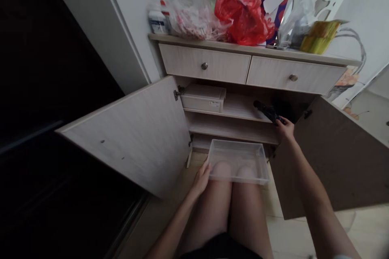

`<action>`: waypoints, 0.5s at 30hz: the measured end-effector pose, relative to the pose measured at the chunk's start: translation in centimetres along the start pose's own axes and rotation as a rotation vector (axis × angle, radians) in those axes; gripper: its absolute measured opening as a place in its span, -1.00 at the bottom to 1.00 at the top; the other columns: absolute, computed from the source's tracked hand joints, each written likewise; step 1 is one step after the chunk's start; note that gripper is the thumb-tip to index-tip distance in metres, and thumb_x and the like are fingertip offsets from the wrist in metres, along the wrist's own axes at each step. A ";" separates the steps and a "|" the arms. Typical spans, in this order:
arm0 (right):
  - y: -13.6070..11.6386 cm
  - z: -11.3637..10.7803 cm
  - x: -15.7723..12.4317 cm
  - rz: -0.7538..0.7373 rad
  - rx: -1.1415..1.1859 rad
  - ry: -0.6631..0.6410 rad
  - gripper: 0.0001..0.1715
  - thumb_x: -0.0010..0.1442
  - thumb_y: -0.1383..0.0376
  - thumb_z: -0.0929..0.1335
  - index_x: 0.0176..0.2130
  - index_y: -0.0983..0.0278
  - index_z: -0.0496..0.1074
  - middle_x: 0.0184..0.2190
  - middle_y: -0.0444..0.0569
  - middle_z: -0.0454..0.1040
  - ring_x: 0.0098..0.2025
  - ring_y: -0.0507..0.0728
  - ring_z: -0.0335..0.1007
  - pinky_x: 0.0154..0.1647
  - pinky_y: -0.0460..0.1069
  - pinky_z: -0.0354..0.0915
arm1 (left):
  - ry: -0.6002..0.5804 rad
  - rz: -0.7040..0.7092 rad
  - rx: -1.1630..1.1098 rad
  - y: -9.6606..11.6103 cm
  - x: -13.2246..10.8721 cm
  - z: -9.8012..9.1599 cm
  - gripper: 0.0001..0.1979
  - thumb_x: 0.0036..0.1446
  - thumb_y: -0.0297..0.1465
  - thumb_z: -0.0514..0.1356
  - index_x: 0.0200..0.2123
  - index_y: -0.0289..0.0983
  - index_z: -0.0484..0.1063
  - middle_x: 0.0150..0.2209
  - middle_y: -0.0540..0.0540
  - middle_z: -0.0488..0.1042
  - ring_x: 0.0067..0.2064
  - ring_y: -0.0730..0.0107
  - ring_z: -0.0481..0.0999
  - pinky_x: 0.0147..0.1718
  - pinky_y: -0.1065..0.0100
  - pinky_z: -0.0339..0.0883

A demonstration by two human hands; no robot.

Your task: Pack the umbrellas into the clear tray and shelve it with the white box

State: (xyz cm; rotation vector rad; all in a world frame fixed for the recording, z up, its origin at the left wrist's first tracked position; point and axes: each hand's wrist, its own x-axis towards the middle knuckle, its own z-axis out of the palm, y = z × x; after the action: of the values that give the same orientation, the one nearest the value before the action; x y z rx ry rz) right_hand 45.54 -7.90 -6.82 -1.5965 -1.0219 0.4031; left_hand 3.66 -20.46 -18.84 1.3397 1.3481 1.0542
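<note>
On my knees rests a clear, shallow plastic box [238,151], its inside see-through with my legs showing below. My left hand [201,177] is closed around the left side of this box. Reaching into the right part of the open cabinet, my right hand [285,126] grips one end of a black folded umbrella [265,109]; its dark shape is hard to make out fully. The umbrella lies slantwise at the upper shelf [240,104]. A white lidded storage box [202,98] sits on the left of that shelf.
The left door [133,129] and right door [328,162] of the cabinet stand wide open on either side. Two closed drawers [209,64] are above the shelves. On top lie a red plastic bag [243,14], a clear bag [194,16], a white bottle [158,22] and a yellow package [320,36].
</note>
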 end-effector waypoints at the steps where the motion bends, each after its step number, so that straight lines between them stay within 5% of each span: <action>1: 0.2 -1.1 -1.4 -0.005 0.090 -0.031 -0.29 0.00 -0.01 0.43 0.04 0.33 0.49 -0.21 0.09 0.57 -0.26 0.17 0.48 -0.29 0.03 0.41 | -0.001 -0.001 -0.015 0.0 0.0 0.0 -0.21 0.12 0.14 0.00 0.22 -0.30 0.37 0.25 -0.25 0.37 0.32 0.03 0.29 0.30 0.07 0.14; 8: -0.9 -7.2 -12.5 -0.122 0.105 -0.397 -0.36 -0.08 -0.06 0.51 -0.10 0.27 0.60 -0.15 0.09 0.61 -0.16 0.20 0.53 -0.11 0.08 0.45 | -0.004 0.042 -0.018 0.6 -0.2 0.1 -0.16 0.12 0.16 0.01 0.25 -0.34 0.33 0.30 -0.25 0.31 0.35 0.09 0.24 0.32 0.13 0.09; 12: -1.4 -5.6 -15.8 -0.254 0.032 -0.607 -0.51 0.05 0.01 0.45 -0.10 0.22 0.62 -0.09 0.09 0.59 -0.06 0.24 0.52 -0.06 0.10 0.45 | -0.011 0.033 0.033 1.5 -0.5 0.2 -0.17 0.16 0.14 -0.03 0.30 -0.29 0.28 0.33 -0.18 0.25 0.37 0.12 0.19 0.32 0.15 0.09; 15: -0.9 -3.0 -16.6 -0.387 -0.041 -0.647 -0.62 0.13 0.12 0.39 -0.10 0.21 0.61 -0.09 0.09 0.59 -0.03 0.23 0.51 -0.06 0.11 0.45 | -0.026 0.035 0.059 2.0 -0.6 0.2 -0.18 0.16 0.13 -0.02 0.30 -0.30 0.28 0.34 -0.18 0.24 0.39 0.12 0.16 0.32 0.17 0.08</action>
State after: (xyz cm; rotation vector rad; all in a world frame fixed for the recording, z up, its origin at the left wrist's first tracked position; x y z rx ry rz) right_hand 38.02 -22.83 -9.40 -1.2762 -1.8016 0.6508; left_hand 4.25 -21.04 -16.89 1.4199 1.3503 1.0244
